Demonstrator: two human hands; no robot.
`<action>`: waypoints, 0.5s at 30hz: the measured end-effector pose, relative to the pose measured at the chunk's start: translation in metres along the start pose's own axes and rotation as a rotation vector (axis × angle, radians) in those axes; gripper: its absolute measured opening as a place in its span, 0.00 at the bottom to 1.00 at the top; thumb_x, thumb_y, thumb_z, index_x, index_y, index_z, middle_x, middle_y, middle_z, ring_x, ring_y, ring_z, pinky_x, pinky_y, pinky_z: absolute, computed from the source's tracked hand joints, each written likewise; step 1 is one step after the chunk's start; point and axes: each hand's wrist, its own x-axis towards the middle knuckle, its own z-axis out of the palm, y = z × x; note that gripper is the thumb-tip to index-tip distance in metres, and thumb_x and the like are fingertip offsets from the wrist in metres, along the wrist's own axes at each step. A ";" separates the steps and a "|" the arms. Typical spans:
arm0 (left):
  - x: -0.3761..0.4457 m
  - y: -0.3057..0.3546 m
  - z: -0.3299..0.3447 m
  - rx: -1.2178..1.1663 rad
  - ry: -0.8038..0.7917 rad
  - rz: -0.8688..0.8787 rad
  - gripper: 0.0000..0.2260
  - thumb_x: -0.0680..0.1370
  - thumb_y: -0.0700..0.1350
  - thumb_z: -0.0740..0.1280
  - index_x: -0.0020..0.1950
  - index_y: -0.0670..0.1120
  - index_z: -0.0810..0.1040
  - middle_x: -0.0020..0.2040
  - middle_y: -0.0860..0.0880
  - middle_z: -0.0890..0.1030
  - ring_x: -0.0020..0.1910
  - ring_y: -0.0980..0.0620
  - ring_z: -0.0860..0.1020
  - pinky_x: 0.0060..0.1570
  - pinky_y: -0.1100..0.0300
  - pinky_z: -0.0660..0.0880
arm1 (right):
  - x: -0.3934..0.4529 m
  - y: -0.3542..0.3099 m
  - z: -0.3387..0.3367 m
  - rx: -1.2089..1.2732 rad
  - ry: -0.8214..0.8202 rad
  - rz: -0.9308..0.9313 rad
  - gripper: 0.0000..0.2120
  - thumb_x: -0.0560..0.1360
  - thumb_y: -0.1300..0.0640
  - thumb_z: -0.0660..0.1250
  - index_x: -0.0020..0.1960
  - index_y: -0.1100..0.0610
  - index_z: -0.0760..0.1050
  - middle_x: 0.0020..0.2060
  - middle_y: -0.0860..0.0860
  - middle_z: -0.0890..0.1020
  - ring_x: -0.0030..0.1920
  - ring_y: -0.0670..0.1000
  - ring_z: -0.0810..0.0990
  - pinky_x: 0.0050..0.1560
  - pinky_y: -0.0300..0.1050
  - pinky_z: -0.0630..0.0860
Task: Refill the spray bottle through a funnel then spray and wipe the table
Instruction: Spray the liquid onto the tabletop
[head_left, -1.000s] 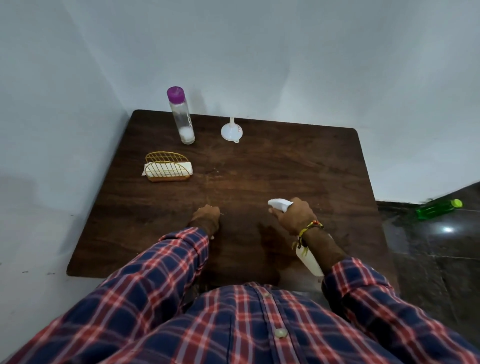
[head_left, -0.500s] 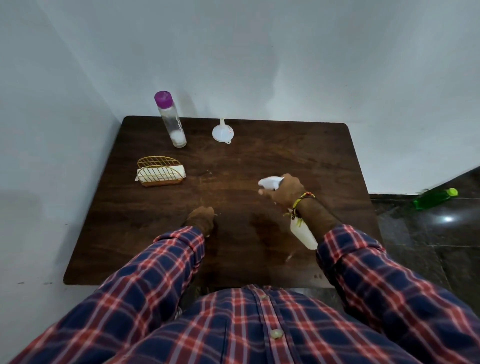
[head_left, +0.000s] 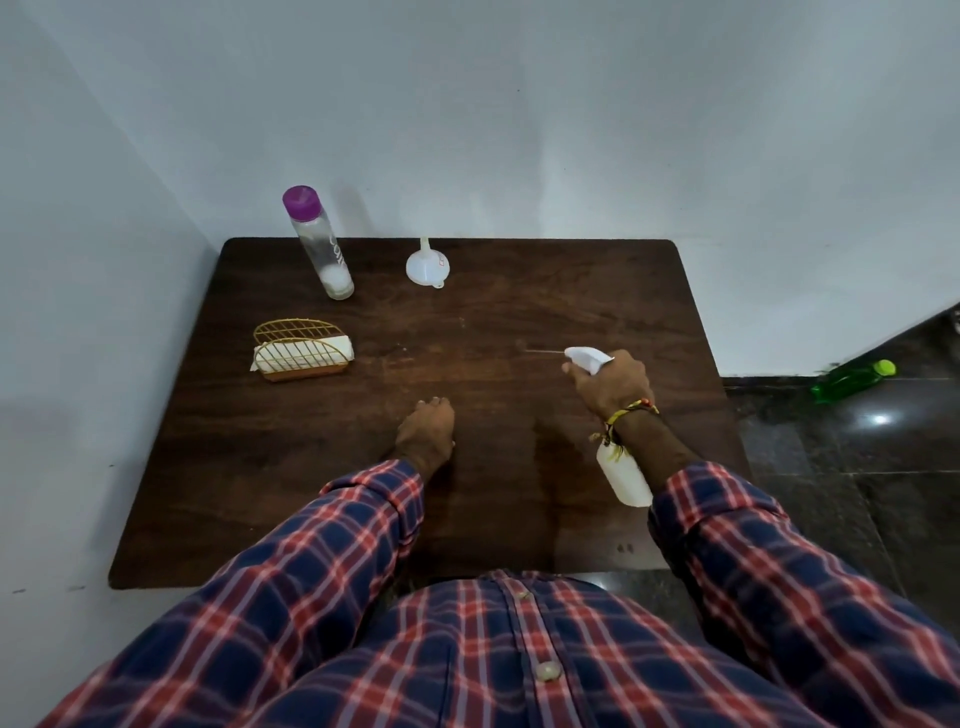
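My right hand (head_left: 613, 384) grips a white spray bottle (head_left: 623, 475) by its neck above the right side of the dark wooden table (head_left: 519, 322). The nozzle points left and a thin jet leaves its tip. The bottle's body hangs below my wrist. My left hand (head_left: 426, 426) rests as a closed fist on the table's middle, holding nothing that I can see. A white funnel (head_left: 427, 265) lies at the back centre. A clear bottle with a purple cap (head_left: 319, 244) stands at the back left.
A gold wire holder with white napkins (head_left: 301, 353) sits on the table's left side. White walls border the table at the back and left. A green bottle (head_left: 852, 382) lies on the dark tiled floor to the right.
My right hand has carried the spray bottle away from me and to the right, and a jet now leaves the nozzle. My left fist has stayed in place.
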 end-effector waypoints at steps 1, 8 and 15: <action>-0.001 0.003 0.002 0.010 0.003 0.023 0.30 0.79 0.43 0.67 0.77 0.40 0.58 0.76 0.42 0.62 0.76 0.42 0.59 0.73 0.49 0.62 | -0.001 0.001 0.000 -0.013 -0.027 0.012 0.30 0.70 0.40 0.72 0.62 0.61 0.74 0.56 0.57 0.81 0.53 0.59 0.81 0.52 0.49 0.78; -0.015 0.013 0.015 0.072 -0.025 0.145 0.32 0.79 0.44 0.65 0.79 0.41 0.54 0.79 0.44 0.58 0.78 0.43 0.55 0.74 0.48 0.56 | -0.021 0.022 0.012 -0.484 -0.425 -0.298 0.19 0.75 0.38 0.64 0.65 0.38 0.73 0.59 0.49 0.76 0.59 0.54 0.76 0.61 0.48 0.75; -0.015 0.016 0.014 0.051 -0.075 0.131 0.34 0.79 0.45 0.67 0.79 0.42 0.53 0.79 0.45 0.56 0.78 0.44 0.54 0.76 0.50 0.55 | -0.029 0.031 0.015 -0.246 -0.181 -0.100 0.27 0.70 0.34 0.67 0.61 0.51 0.76 0.52 0.52 0.79 0.54 0.56 0.80 0.53 0.49 0.77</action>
